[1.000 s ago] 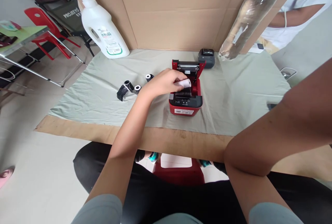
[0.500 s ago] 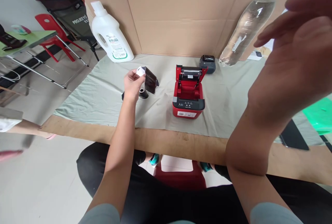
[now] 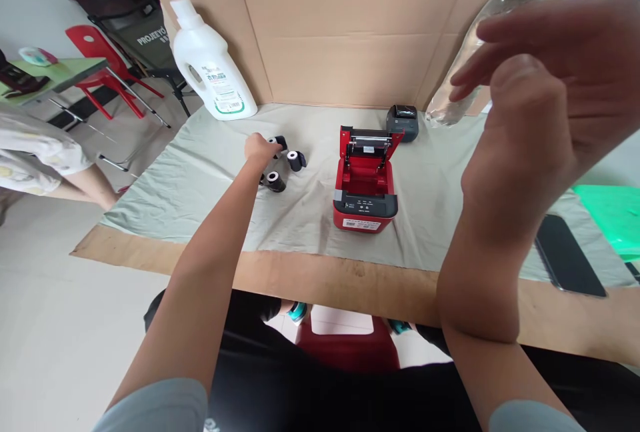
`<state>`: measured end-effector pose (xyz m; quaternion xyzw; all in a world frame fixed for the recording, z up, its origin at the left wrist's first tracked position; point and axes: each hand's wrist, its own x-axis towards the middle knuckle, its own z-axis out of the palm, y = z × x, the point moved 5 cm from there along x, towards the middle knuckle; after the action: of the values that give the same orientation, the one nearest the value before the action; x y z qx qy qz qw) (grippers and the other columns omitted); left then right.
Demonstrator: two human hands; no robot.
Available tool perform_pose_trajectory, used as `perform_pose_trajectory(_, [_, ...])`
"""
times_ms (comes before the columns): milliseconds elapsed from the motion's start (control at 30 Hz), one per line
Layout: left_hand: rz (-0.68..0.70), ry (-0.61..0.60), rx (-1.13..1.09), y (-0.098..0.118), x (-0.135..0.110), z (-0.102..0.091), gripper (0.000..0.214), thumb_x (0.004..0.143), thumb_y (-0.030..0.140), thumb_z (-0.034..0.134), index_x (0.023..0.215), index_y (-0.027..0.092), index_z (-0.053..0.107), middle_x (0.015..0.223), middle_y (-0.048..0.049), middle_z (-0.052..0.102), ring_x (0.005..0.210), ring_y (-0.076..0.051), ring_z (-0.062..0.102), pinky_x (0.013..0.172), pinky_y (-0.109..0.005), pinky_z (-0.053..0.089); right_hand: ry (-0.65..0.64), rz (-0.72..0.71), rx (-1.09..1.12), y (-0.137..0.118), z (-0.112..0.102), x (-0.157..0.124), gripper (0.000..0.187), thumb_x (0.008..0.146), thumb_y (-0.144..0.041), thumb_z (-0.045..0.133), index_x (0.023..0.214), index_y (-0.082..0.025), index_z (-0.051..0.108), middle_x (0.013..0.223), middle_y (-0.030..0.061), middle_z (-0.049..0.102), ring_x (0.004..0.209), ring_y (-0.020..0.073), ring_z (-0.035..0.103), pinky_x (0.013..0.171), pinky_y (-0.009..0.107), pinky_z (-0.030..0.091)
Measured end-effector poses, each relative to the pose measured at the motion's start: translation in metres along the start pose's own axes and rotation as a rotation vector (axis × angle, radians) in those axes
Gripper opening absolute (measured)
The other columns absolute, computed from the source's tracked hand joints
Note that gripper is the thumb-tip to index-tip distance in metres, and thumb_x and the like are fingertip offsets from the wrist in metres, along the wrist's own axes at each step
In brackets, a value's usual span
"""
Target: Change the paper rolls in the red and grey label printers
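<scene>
Here, on the cloth-covered table, the left hand pinches a roll beside other rolls, all left of the red printer (its lid stands up), while the right hand, half open, holds nothing before a clear bottle.

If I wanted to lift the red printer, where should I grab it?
I'd take the printer low on its boxy base, coming in from the left and right together. Both those sides look free of other things. I'd leave the lid alone: it stands open at the back and might swing.
</scene>
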<state>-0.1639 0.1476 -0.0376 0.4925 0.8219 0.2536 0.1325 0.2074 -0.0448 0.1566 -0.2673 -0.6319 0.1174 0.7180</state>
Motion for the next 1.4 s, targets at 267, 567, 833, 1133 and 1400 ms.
perform_pose_trajectory(267, [0.111,0.173,0.248,0.017,-0.036,-0.023,0.064,0.075,0.028,0.074,0.133,0.007,0.057,0.149,-0.0304,0.053,0.14,-0.047,0.046,0.116,-0.061,0.034,-0.334,0.162,-0.046,0.012,0.002,0.014,0.024,0.097,-0.042,0.067,0.117,-0.036,0.077,0.113,0.0065,0.071,0.115,0.0384,0.072,0.071,0.045,0.061])
perform_pose_trajectory(567, [0.467,0.114,0.361,0.046,-0.097,0.003,0.033,0.086,0.044,0.068,0.106,0.019,0.074,0.131,-0.0207,0.062,0.129,-0.044,0.049,0.109,-0.057,0.038,-0.348,0.201,-0.093,0.005,0.0,0.011,0.03,0.096,-0.045,0.067,0.123,-0.034,0.073,0.111,0.0066,0.071,0.111,0.0353,0.073,0.073,0.044,0.063])
perform_pose_trajectory(833, [0.649,0.05,0.186,0.051,-0.113,0.008,0.033,0.092,0.026,0.056,0.12,0.02,0.073,0.126,-0.0148,0.073,0.128,-0.035,0.06,0.117,-0.051,0.038,0.008,-0.013,0.105,-0.012,-0.01,0.006,0.032,0.091,-0.009,0.059,0.103,-0.028,0.082,0.096,0.0041,0.069,0.092,0.0238,0.071,0.088,0.04,0.058])
perform_pose_trajectory(1133, [0.863,0.025,-0.56,0.09,-0.179,-0.043,0.072,0.101,0.05,0.054,0.164,0.035,0.022,0.132,-0.0103,0.069,0.113,-0.021,0.069,0.097,-0.037,0.057,-0.414,0.159,-0.078,0.011,0.005,0.008,0.013,0.093,-0.02,0.064,0.089,-0.025,0.075,0.089,0.0015,0.072,0.085,0.0199,0.066,0.078,0.036,0.051])
perform_pose_trajectory(1400, [0.977,-0.162,-0.474,0.118,-0.235,-0.065,0.081,0.1,0.053,0.058,0.168,0.039,0.015,0.159,-0.0106,0.052,0.12,-0.026,0.066,0.106,-0.043,0.055,-1.031,0.369,-0.234,0.041,0.035,-0.019,0.009,0.091,-0.033,0.065,0.091,-0.024,0.069,0.069,-0.0023,0.06,0.065,0.0166,0.05,0.063,0.032,0.034])
